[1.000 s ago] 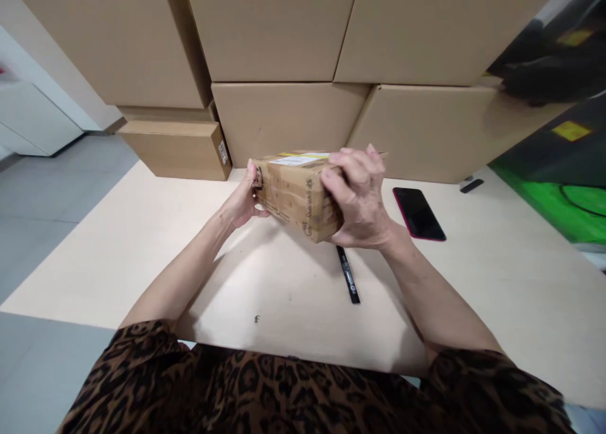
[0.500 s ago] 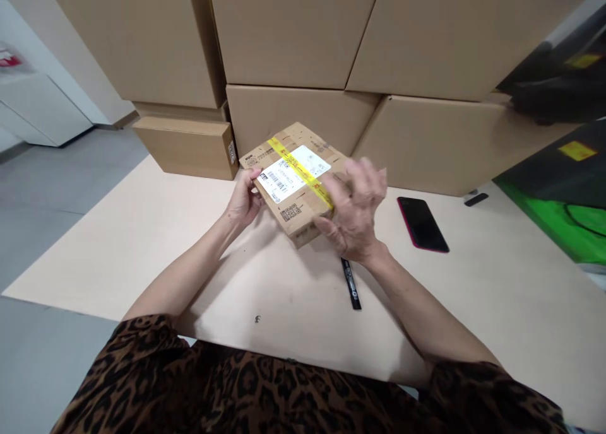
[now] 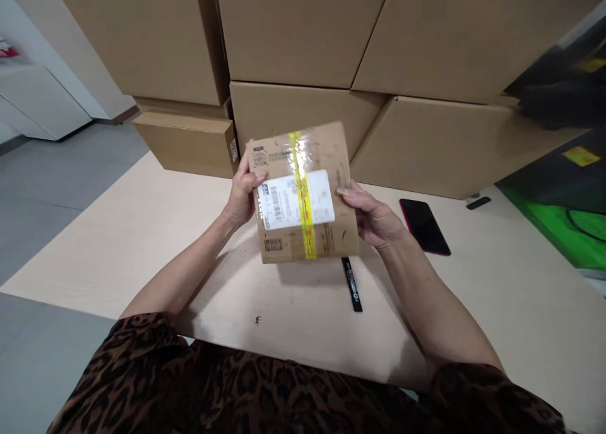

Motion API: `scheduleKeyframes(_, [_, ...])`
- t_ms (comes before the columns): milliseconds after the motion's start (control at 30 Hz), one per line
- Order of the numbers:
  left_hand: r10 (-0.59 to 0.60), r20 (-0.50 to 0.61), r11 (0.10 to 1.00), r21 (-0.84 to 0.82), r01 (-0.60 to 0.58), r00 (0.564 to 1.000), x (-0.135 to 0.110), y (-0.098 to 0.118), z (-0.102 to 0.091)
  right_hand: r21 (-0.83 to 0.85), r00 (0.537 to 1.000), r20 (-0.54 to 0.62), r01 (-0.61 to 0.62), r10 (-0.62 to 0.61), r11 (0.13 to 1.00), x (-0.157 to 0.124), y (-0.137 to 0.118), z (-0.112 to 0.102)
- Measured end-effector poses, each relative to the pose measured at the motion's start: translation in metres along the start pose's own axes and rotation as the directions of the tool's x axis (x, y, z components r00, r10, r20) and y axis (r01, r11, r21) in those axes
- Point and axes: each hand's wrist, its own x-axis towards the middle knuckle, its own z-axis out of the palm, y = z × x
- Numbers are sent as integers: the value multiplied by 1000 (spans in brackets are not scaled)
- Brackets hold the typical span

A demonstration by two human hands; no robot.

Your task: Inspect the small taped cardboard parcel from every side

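Left hand (image 3: 243,194) was closed on the left edge of a small cardboard parcel (image 3: 326,150), thumb laid over its face. Right hand (image 3: 374,218) was clamped on the right edge, thumb on top, fingers hidden beneath. Large cartons (image 3: 293,30) were stacked along the far side of the pale table (image 3: 497,295). The parcel was held above the table, broad face tilted toward the camera. Its white label (image 3: 284,200) was crossed by yellow tape (image 3: 303,238). A dark phone (image 3: 425,226) was noted right of the right hand, apart from it. A black pen (image 3: 353,286) was partly hidden under the parcel's lower right corner.
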Motion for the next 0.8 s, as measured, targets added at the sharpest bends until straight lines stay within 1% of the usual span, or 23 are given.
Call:
scheduleKeyframes(67, [30,58,998,59,-34,998,-3,-2,1,42,1000,-6,-6,7,999,0,1,5])
scheduleKeyframes(167, [60,133,985,153,-80,989,-4,-7,1,91,998,-47,53,-49,994,0,5,10])
scheduleKeyframes(267, [80,155,972,209,-112,985,-3,-10,2,107,990,-96,117,-107,987,2,11,13])
scheduleKeyframes(333, [77,165,971,212,-111,983,-3,-10,6,99,977,-133,183,-170,978,3,14,14])
scheduleKeyframes(433, [-26,232,978,207,-23,972,-7,-10,12,81,939,-202,300,-279,951,7,18,14])
scheduleKeyframes(533, [-159,318,968,236,84,935,-13,-10,13,56,890,-273,393,-365,918,9,19,12])
scheduleKeyframes(633, [-224,378,961,238,139,898,-16,-12,10,24,857,-298,447,-421,894,11,19,9])
scheduleKeyframes(700, [-220,392,967,205,149,893,-15,-14,8,18,853,-301,452,-427,892,11,19,7])
scheduleKeyframes(800, [-216,336,971,171,166,917,-12,-17,6,-4,880,-263,408,-394,913,14,19,2])
